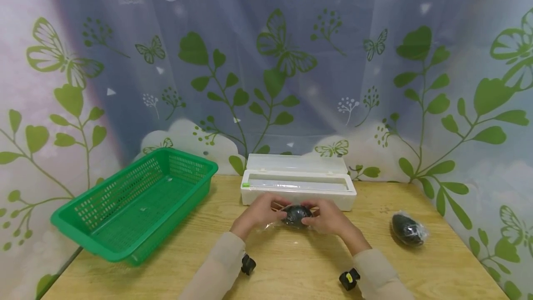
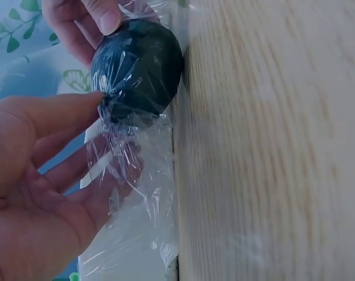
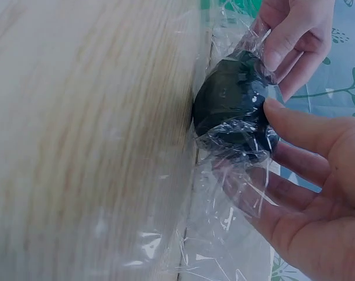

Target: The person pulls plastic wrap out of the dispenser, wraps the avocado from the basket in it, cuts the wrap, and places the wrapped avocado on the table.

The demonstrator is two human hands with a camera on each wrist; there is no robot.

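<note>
A dark avocado (image 1: 296, 216) in clear plastic wrap (image 2: 136, 175) sits on the wooden table, just in front of the white wrap dispenser (image 1: 297, 189). My left hand (image 1: 263, 210) holds its left end, thumb tip on the gathered film and the other fingers behind the loose film. From the other side my right hand (image 1: 326, 217) grips the avocado, with the thumb against its near side and fingers curled behind. Loose film (image 3: 224, 193) spreads out past both ends of the fruit. Farther right lies another dark wrapped avocado (image 1: 407, 229).
A green plastic basket (image 1: 137, 207) with perforated sides stands at the left of the table (image 1: 308, 263). The dispenser's lid (image 1: 296, 163) is raised at the back. A patterned curtain (image 1: 233, 59) hangs behind the table and along both sides.
</note>
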